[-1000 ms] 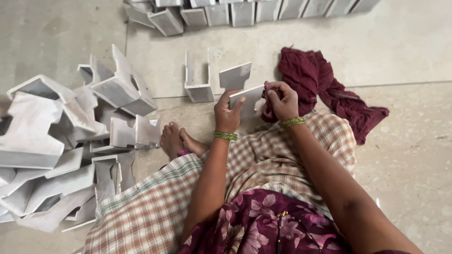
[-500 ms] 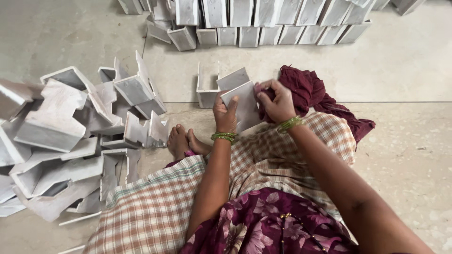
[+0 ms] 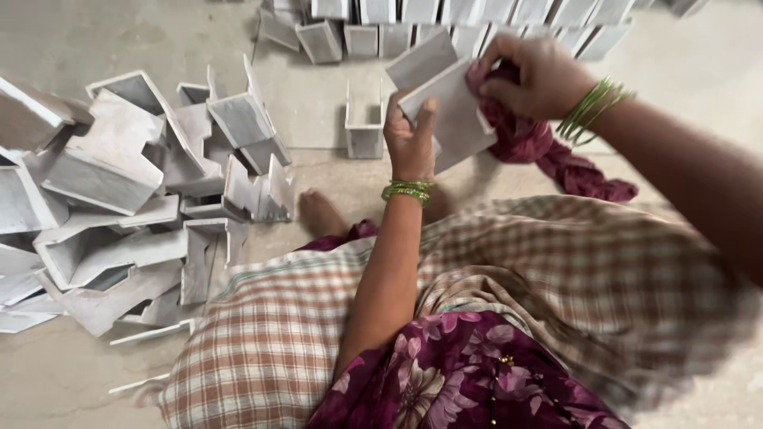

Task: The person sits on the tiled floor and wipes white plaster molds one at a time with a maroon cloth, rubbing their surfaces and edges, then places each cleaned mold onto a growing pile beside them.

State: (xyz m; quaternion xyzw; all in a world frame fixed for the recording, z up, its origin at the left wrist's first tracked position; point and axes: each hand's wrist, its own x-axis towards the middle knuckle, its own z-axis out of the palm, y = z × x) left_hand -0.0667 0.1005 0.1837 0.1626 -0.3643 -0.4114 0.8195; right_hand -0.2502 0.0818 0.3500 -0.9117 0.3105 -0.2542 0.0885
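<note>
- Head view, looking down at a seated person's lap, covered by a checked cloth (image 3: 509, 270).
- Left hand (image 3: 410, 139), near centre, fingers closed around the lower edge of a pale grey channel-shaped piece (image 3: 449, 107), held tilted above the floor.
- Right hand (image 3: 534, 75), at 1 o'clock, fingers bunched on a maroon rag (image 3: 532, 147), pressing it against the piece's upper right edge.
- A loose pile of similar pieces (image 3: 127, 199) lies at 9 o'clock.
- A neat row of pieces (image 3: 445, 16) runs at 12 o'clock.
- One single piece (image 3: 364, 127) stands just beside the left hand, at 11 o'clock.

Two hands (image 3: 409, 139), one maroon cloth (image 3: 556, 151), one held channel piece (image 3: 445, 103), many more piled.
</note>
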